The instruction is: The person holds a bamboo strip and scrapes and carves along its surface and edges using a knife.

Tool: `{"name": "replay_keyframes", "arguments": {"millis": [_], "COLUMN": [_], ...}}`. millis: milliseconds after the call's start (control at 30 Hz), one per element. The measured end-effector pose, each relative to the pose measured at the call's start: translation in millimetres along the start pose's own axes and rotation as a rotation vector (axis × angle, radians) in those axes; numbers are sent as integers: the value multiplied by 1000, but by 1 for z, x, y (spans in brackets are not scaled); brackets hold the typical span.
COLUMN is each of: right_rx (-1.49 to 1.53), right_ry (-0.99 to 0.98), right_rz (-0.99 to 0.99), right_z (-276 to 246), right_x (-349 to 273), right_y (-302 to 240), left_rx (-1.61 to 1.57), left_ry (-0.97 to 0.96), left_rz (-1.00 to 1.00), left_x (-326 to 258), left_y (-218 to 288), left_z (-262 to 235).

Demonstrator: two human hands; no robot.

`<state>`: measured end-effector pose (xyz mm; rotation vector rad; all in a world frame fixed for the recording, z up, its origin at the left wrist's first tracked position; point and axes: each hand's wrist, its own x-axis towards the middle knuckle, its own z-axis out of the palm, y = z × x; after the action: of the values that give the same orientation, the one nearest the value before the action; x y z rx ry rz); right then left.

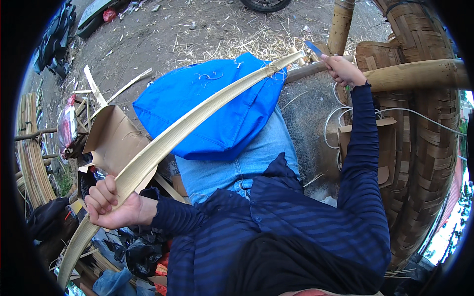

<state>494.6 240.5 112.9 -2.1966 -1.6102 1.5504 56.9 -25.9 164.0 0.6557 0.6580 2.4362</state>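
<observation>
A long, pale split bamboo strip runs slantwise across my lap, from the lower left up to the far right. My left hand is closed around its lower part. At the upper right, my right hand grips a knife whose handle is mostly hidden by the fingers. The knife's bluish blade points up and left, just beyond the strip's far end. Beneath the strip, a blue cloth covers my thighs, with thin curled shavings on it.
A bamboo pole and large woven bamboo panels stand close on the right, with a looped white cable. An open cardboard box and bundled strips lie left. Shavings litter the ground ahead, near a wheel.
</observation>
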Motion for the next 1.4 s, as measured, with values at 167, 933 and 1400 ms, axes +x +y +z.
{"name": "replay_keyframes", "arguments": {"millis": [167,933,1400], "right_rx": [157,28,-100], "right_ry": [-114,-48,113], "right_rz": [-433,-800,-963], "right_z": [87,228,234], "right_x": [-63,-122,-151], "right_y": [-29,-57,-84], "left_rx": [-101,-87,-164], "left_ry": [-247,99,-329], "left_rz": [-15,-13,72], "left_x": [-15,-13,-31], "left_y": [-32,-23,-36], "left_z": [20,10,16]}}
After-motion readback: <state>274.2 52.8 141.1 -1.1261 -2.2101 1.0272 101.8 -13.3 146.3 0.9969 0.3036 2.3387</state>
